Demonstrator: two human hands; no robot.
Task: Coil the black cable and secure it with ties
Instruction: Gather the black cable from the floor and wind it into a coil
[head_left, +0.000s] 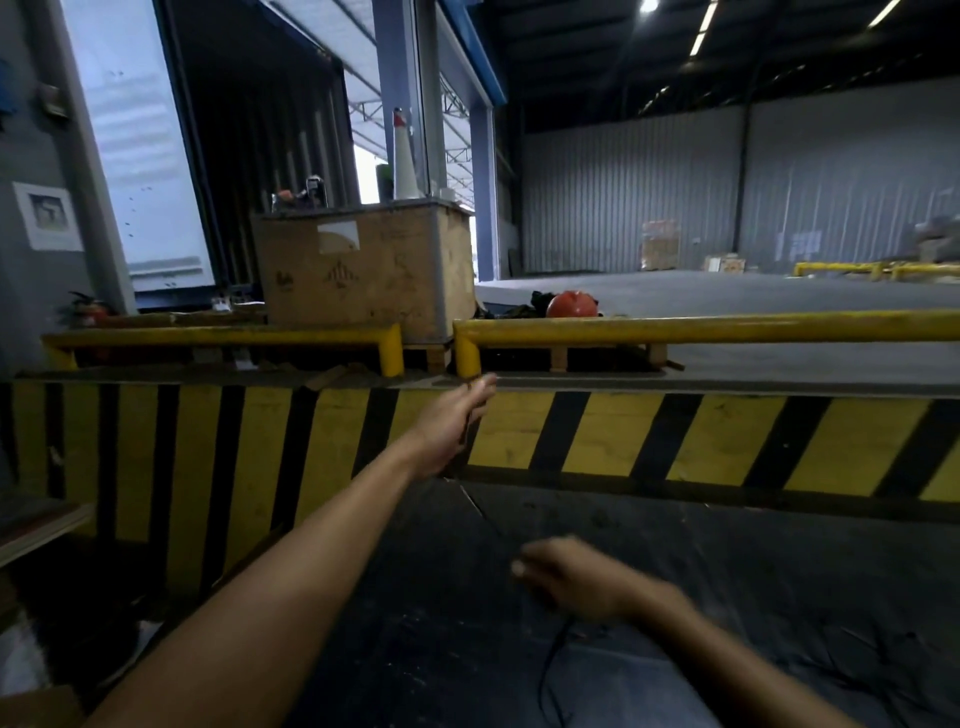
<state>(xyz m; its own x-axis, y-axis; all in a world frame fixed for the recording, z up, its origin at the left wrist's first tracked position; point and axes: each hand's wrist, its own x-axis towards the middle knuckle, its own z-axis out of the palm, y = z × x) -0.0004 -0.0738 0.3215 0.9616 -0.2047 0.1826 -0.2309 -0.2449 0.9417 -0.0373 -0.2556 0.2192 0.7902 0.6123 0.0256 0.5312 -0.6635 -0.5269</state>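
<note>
At dock edge: left hand extended far forward, against the striped wall just below the yellow rail. Fingers closed around a thin dark strand, judged to be the cable. Cable visible as a fine line running from the left hand down toward the right hand, then trailing lower across the dark floor. Right hand low and near the body, blurred; fingers curled, apparently around the cable, though grip cannot be told for certain. No finished coil and no ties visible.

Step in hand, as judged: drawing out one arm-span of cable to form a loop.

Procedure for doing it well:
- Keep light tension between the hands; avoid slack that kinks.
- Bring the left hand back to the right, laying each loop the same size.
- Let the cable roll slightly between the fingers to remove twist.
- Check the trailing length for snags on floor debris before pulling.
- Hold loops together in one hand before applying ties.
</note>
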